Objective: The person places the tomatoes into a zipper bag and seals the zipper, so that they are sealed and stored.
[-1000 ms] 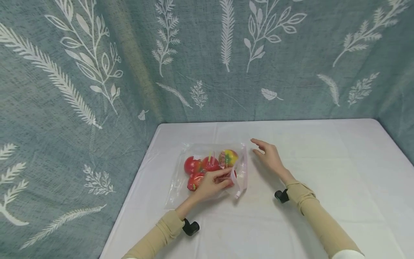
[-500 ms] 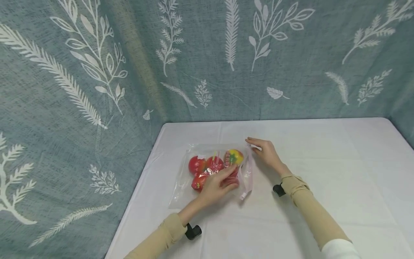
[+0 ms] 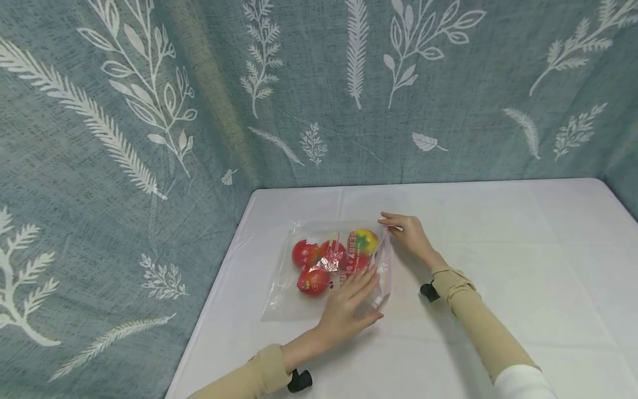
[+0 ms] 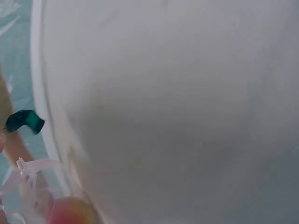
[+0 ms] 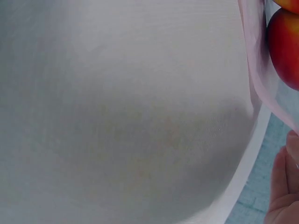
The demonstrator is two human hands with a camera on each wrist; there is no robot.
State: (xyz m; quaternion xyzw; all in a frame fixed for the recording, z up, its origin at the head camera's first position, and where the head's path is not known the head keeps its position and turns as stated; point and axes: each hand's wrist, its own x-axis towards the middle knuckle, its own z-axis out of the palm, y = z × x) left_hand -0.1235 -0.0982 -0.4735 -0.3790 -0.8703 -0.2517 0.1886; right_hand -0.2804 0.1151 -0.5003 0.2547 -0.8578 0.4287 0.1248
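A clear zip bag (image 3: 279, 302) with a pink zip edge lies flat, several red-and-yellow apple-like fruits (image 3: 314, 281) inside. My left hand (image 3: 341, 315) has its fingers extended over the bag's near right part, thumb spread apart. At the bag's far right corner, my right hand (image 3: 410, 235) pinches the pink edge between thumb and fingers. The right wrist view shows the pink strip (image 5: 254, 70) standing beside a red fruit (image 5: 285, 49). One fruit (image 4: 70, 212) appears through the film low in the left wrist view. My left fingertips partly cover the bag's near right.
The white-covered table (image 3: 498, 266) extends to the right and in front of the bag. A teal curtain (image 3: 199, 100) with white leaf prints hangs behind and on the left. Black wrist cameras (image 3: 300, 381) sit at both wrists.
My left hand has let go of the bag's opening and drawn back toward me, its fingers straightening. The right hand has moved left onto the bag's far corner.
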